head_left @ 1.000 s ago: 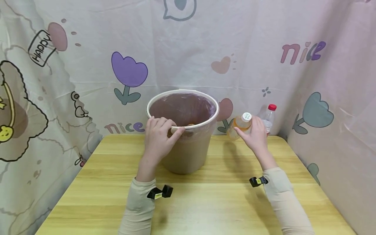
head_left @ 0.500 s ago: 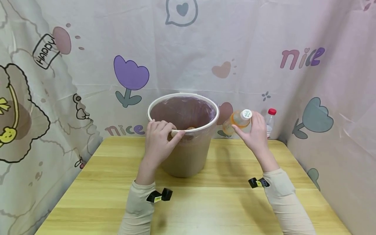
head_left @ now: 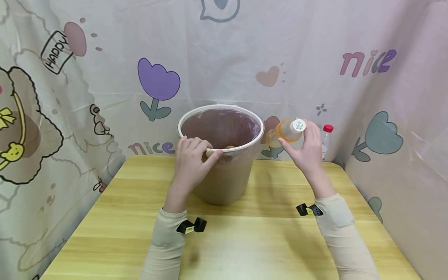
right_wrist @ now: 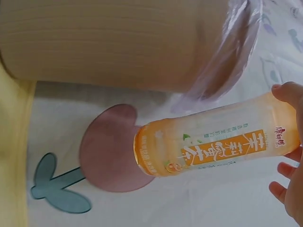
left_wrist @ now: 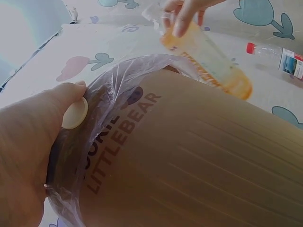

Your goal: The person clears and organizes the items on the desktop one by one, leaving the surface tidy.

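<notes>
A brown trash can [head_left: 224, 179] with a white rim ring and a clear plastic liner [left_wrist: 113, 87] stands on the table. My left hand [head_left: 190, 159] grips its near-left rim, thumb and fingers over the edge. My right hand [head_left: 308, 146] holds an orange-labelled drink bottle [right_wrist: 208, 137] near its white cap [head_left: 298, 125]. Tilted, with its base toward the can, the bottle is in the air just right of the rim. Inside the can a small orange-brown thing [head_left: 230, 147] shows past the near rim; most of the inside is hidden.
A clear bottle with a red cap [head_left: 328, 128] stands at the table's back right, partly behind my right hand. The wooden table [head_left: 241, 249] ends at a printed cloth backdrop [head_left: 224, 58]. Each sleeve carries a small black camera, such as the right one [head_left: 309, 210].
My right hand has raised the orange-labelled drink bottle from low beside the can to about rim height, and the bottle tilts more. My left hand keeps its grip on the rim.
</notes>
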